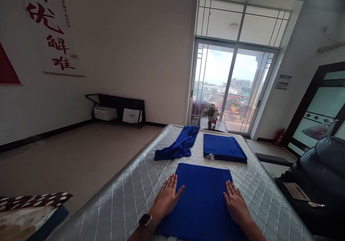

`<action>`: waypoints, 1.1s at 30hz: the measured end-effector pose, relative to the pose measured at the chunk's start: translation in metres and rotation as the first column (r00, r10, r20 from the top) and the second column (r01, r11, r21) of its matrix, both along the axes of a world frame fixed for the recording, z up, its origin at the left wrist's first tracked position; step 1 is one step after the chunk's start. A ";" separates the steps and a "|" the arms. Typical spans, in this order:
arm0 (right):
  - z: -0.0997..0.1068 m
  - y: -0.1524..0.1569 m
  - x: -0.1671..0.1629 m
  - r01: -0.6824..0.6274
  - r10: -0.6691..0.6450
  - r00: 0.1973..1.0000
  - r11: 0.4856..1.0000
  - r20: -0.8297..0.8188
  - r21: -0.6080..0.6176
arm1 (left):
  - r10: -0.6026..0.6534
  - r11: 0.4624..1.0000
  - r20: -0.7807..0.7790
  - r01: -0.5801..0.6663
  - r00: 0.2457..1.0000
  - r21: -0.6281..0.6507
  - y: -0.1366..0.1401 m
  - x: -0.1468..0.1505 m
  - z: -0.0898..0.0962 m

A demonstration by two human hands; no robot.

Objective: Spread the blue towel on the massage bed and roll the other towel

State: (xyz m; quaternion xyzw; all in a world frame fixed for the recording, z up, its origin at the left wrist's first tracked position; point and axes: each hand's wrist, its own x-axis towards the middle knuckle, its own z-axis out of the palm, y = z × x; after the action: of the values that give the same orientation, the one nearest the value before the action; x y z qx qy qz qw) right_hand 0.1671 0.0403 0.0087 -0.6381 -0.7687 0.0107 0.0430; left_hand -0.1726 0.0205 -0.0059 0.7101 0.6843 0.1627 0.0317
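Note:
A folded blue cloth (202,198) lies flat in front of me on a silver quilted mattress (113,201). My left hand (167,194), with a watch (145,219) on its wrist, rests along the cloth's left edge, fingers stretched out and thumb on the fabric. Along the right edge lies my right hand (235,198), flat with its fingers extended. Beyond the cloth sits a neat stack of folded blue cloths (224,146), white tags showing at its near left corner. Left of that stack is a crumpled blue cloth (179,144).
A small table (221,126) with a potted plant (210,111) and a bottle (215,118) stands past the mattress. To the right is a black chair (318,169) holding a cardboard piece (295,191). Patterned bedding (27,216) sits at lower left.

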 end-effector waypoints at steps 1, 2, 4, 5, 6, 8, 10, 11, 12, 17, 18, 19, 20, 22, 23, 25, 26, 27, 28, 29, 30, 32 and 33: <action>0.002 0.002 0.000 0.000 0.000 1.000 1.000 0.016 -0.008 | 0.000 1.000 0.004 0.000 1.000 -0.016 0.000 -0.001 0.001; 0.004 0.004 -0.001 -0.002 0.002 1.000 1.000 0.027 -0.014 | 0.002 0.999 0.008 -0.001 1.000 -0.035 -0.001 -0.001 0.003; 0.012 0.012 -0.003 -0.008 0.009 0.999 1.000 0.037 -0.022 | -0.001 0.998 0.016 0.002 1.000 -0.061 -0.003 -0.002 0.007; 0.017 0.018 -0.004 -0.010 0.010 0.999 1.000 0.038 -0.024 | -0.004 0.998 0.019 0.005 1.000 -0.065 -0.004 -0.002 0.010; 0.021 0.024 -0.005 -0.009 0.010 0.999 1.000 0.036 -0.023 | -0.005 0.998 0.021 0.007 1.000 -0.067 -0.005 -0.002 0.011; 0.029 0.037 -0.009 0.000 0.000 1.000 1.000 0.026 -0.020 | -0.006 0.998 0.024 0.007 1.000 -0.070 -0.006 -0.002 0.013; 0.031 0.049 -0.012 0.016 -0.015 1.000 1.000 0.010 -0.016 | -0.004 0.998 0.028 0.006 1.000 -0.060 -0.005 -0.002 0.012; 0.030 0.054 -0.013 0.022 -0.022 1.000 1.000 0.002 -0.015 | -0.006 0.999 0.030 0.007 1.000 -0.053 -0.004 -0.003 0.011; 0.028 0.058 -0.013 0.027 -0.027 1.000 0.999 -0.004 -0.016 | -0.008 0.999 0.030 0.010 1.000 -0.045 -0.003 -0.003 0.008; 0.005 0.065 -0.010 0.029 -0.028 0.998 1.000 -0.049 0.013 | -0.014 1.000 0.016 0.014 1.000 0.000 0.003 -0.007 -0.006; 0.002 0.066 -0.009 0.028 -0.027 0.998 0.999 -0.056 0.021 | -0.020 1.000 0.008 0.020 1.000 0.008 0.003 -0.007 -0.008; 0.000 0.066 -0.008 0.028 -0.027 0.998 0.999 -0.061 0.023 | -0.027 1.000 -0.002 0.027 1.000 0.011 0.004 -0.008 -0.010; -0.001 0.067 -0.007 0.030 -0.028 0.998 0.999 -0.062 0.020 | -0.033 0.999 -0.013 0.034 0.999 0.012 0.004 -0.009 -0.010; -0.001 0.068 -0.006 0.035 -0.034 0.998 0.999 -0.061 0.007 | -0.042 0.999 -0.033 0.043 0.999 0.011 0.004 -0.010 -0.009; -0.001 0.068 -0.006 0.037 -0.037 0.997 0.999 -0.063 0.000 | -0.038 0.999 -0.038 0.038 0.999 0.010 0.004 -0.010 -0.007; 0.001 0.068 -0.005 0.041 -0.042 0.996 0.999 -0.073 -0.011 | -0.009 1.000 -0.041 0.009 0.999 0.009 0.004 -0.007 -0.001; 0.001 0.068 -0.005 0.043 -0.044 0.996 0.999 -0.082 -0.014 | 0.007 1.000 -0.043 -0.007 0.999 0.008 0.003 -0.004 0.003; 0.002 0.068 -0.005 0.045 -0.047 0.995 0.999 -0.092 -0.015 | 0.016 1.000 -0.048 -0.016 0.999 0.006 0.003 0.000 0.007; 0.002 0.068 -0.005 0.050 -0.051 0.994 0.999 -0.101 -0.015 | 0.009 1.000 -0.055 -0.009 0.998 -0.001 0.003 0.006 0.011; 0.002 0.068 -0.006 0.056 -0.057 0.992 0.998 -0.109 -0.015 | -0.019 1.000 -0.064 0.018 0.998 -0.016 0.002 0.015 0.015; 0.002 0.068 -0.006 0.062 -0.063 0.991 0.998 -0.117 -0.014 | -0.065 0.997 -0.072 0.062 0.995 -0.040 0.002 0.025 0.019; 0.002 0.068 -0.006 0.075 -0.076 0.988 0.997 -0.132 -0.011 | -0.182 0.979 -0.073 0.174 0.981 -0.104 0.005 0.053 0.025; 0.002 0.068 -0.006 0.080 -0.080 0.987 0.997 -0.137 -0.007 | -0.242 0.964 -0.067 0.232 0.968 -0.129 0.007 0.069 0.028</action>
State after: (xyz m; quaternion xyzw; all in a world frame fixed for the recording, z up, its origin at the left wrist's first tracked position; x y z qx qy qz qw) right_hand 0.1615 0.1082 0.0109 -0.6661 -0.7377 0.0535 0.0956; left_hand -0.1036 0.0279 0.0219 0.7897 0.6037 0.0869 0.0653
